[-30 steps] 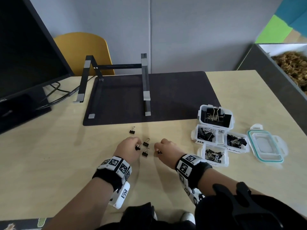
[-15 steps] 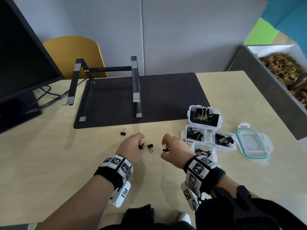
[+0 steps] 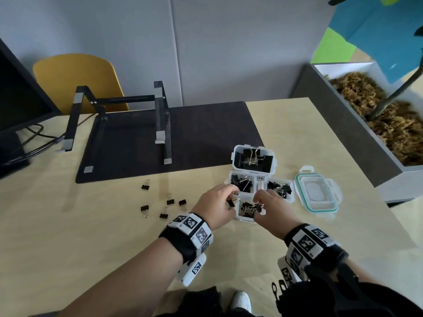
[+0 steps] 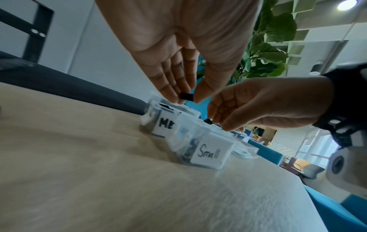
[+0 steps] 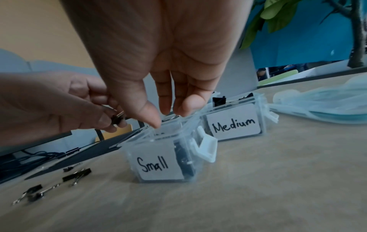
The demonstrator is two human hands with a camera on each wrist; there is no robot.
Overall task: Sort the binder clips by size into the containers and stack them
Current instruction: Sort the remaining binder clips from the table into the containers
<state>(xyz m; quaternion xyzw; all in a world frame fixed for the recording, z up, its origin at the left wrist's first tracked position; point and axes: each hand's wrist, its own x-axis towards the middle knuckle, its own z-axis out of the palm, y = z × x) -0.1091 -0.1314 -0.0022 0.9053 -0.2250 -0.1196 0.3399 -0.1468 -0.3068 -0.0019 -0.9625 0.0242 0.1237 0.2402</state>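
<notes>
- Both hands have moved away from the loose clips [image 3: 164, 208] on the table [image 3: 91, 248] and over to the right, to the box marked Small [image 5: 158, 163].
- The left hand [image 3: 216, 208] pinches one small black clip [image 4: 186, 97] between thumb and fingertips. It is just to the left of the Small box, a bit above its rim.
- The right hand [image 3: 272, 210] is right over the Small box, fingertips pointing down into it. Its fingers are close together, but I cannot tell if it has a clip in them.
- The Small box is open and already has clips in it. The Medium box [image 5: 234, 125] is just behind it.
- The held clip needs only a short move right and down, I think. The left hand is the one to drop it.
- A few loose clips lie well to the left of the Small box.
</notes>
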